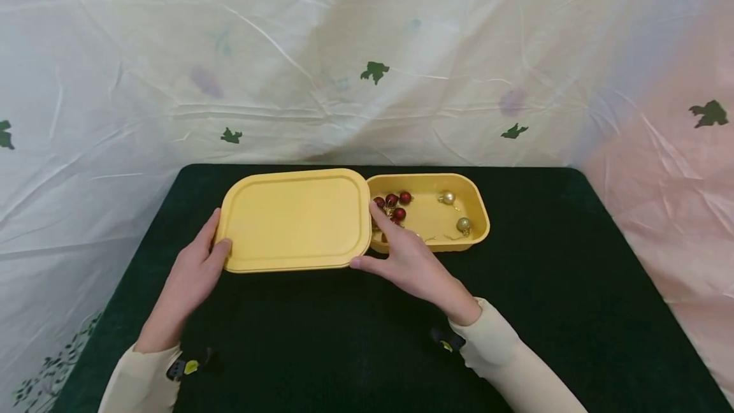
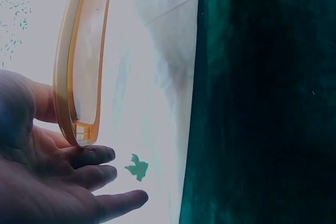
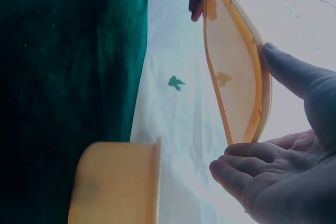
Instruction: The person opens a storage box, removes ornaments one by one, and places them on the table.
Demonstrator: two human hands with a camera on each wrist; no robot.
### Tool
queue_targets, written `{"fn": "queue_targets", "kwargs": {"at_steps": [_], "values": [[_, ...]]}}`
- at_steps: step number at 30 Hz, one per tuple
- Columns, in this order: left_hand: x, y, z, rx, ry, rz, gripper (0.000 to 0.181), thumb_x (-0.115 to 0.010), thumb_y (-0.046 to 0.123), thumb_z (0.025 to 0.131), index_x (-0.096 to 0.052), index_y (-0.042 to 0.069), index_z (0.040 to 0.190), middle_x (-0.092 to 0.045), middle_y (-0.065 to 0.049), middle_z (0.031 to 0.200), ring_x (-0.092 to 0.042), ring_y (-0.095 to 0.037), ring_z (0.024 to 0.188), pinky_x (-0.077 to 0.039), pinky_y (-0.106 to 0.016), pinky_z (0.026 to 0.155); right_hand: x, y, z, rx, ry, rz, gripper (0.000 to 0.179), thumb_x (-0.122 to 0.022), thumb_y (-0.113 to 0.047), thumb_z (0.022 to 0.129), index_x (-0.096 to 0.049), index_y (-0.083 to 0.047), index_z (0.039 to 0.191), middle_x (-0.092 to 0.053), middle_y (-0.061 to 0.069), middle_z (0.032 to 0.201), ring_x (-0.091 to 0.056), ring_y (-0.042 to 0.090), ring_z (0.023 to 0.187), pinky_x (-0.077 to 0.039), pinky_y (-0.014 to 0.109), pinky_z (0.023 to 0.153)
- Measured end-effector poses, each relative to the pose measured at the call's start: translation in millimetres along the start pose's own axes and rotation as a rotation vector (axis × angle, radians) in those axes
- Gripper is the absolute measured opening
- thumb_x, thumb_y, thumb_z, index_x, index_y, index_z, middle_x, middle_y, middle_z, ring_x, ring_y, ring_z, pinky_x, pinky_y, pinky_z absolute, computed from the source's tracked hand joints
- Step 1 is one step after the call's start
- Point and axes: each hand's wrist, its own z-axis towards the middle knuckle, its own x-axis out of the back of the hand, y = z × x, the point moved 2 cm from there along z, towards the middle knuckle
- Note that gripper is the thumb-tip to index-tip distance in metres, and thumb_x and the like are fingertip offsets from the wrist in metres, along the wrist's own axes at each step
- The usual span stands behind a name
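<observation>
A yellow rectangular lid (image 1: 295, 220) with rounded corners is held up above the table, its top face toward the head camera. My left hand (image 1: 194, 271) grips its left end, thumb on the near face and fingers at the edge. At the opposite end, my right hand (image 1: 410, 264) holds the lid's right edge between thumb and fingers. A yellow box (image 1: 432, 246) stands behind and to the right, its left part hidden by the lid and right hand. Inside it are several small red baubles (image 1: 399, 213) and gold baubles (image 1: 463, 225). In the right wrist view, the lid's underside (image 3: 231, 61) shows.
A dark green cloth (image 1: 355, 336) covers the table. Behind and beside it hang pale curtains (image 1: 275, 75) printed with green leaf shapes. A dark device with a yellow-green mark (image 1: 191, 367) sits at the left wrist, and a similar one (image 1: 447, 343) at the right.
</observation>
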Motion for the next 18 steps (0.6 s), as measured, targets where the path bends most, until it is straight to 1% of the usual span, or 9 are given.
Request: {"fn": "queue_targets", "kwargs": {"at_steps": [2, 5, 8, 12, 15, 18], "values": [[1.6, -2.8, 0.4, 0.008, 0.003, 0.003, 0.067, -0.032, 0.033, 0.113, -0.002, 0.005, 0.166, -0.02, -0.03, 0.167, -0.04, -0.047, 0.134, -0.033, -0.07, 0.112, -4.0, -0.6, 2.4, 0.018, 0.002, 0.009, 0.105, -0.08, -0.047, 0.088, -0.018, -0.017, 0.167, -0.032, 0.003, 0.167, -0.054, 0.016, 0.131, -0.044, 0.045, 0.113], [3.4, -7.1, 1.9, 0.013, 0.005, 0.015, 0.066, -0.032, 0.031, 0.113, -0.002, 0.003, 0.166, -0.02, -0.031, 0.166, -0.04, -0.048, 0.134, -0.033, -0.07, 0.111, -10.0, -1.1, 4.9, 0.026, 0.006, 0.014, 0.104, -0.08, -0.047, 0.09, -0.018, -0.016, 0.167, -0.031, 0.003, 0.168, -0.047, 0.015, 0.142, -0.04, 0.043, 0.116], [5.3, -11.7, 2.7, 0.01, 0.014, 0.017, 0.064, -0.031, 0.027, 0.113, -0.004, 0.001, 0.165, -0.022, -0.032, 0.165, -0.041, -0.048, 0.132, -0.034, -0.071, 0.11, -16.9, -2.0, 6.9, 0.024, 0.0, 0.01, 0.104, -0.079, -0.046, 0.091, -0.016, -0.013, 0.167, -0.025, 0.005, 0.17, -0.035, 0.017, 0.15, -0.036, 0.042, 0.119], [8.5, -17.6, 2.3, 0.023, 0.037, -0.012, 0.063, -0.031, 0.024, 0.113, -0.006, 0.001, 0.165, -0.027, -0.033, 0.162, -0.043, -0.048, 0.126, -0.038, -0.069, 0.107, -27.3, -3.4, 9.8, 0.015, -0.005, 0.012, 0.104, -0.079, -0.044, 0.092, -0.014, -0.011, 0.167, -0.021, 0.005, 0.171, -0.031, 0.019, 0.152, -0.033, 0.043, 0.121], [11.1, -20.7, 2.6, 0.04, 0.05, -0.049, 0.063, -0.031, 0.025, 0.113, -0.006, 0.002, 0.166, -0.03, -0.033, 0.161, -0.043, -0.046, 0.122, -0.04, -0.067, 0.106, -34.3, -2.7, 11.7, -0.007, -0.006, 0.011, 0.104, -0.079, -0.044, 0.091, -0.015, -0.01, 0.166, -0.021, 0.007, 0.17, -0.03, 0.02, 0.152, -0.032, 0.043, 0.121], [13.9, -23.2, 4.6, 0.043, 0.061, -0.053, 0.063, -0.032, 0.027, 0.113, -0.009, 0.003, 0.166, -0.03, -0.032, 0.161, -0.043, -0.046, 0.122, -0.04, -0.068, 0.105, -40.4, -0.4, 14.2, -0.023, -0.011, -0.003, 0.104, -0.078, -0.044, 0.091, -0.016, -0.009, 0.166, -0.021, 0.009, 0.17, -0.029, 0.022, 0.153, -0.032, 0.043, 0.121]]}}
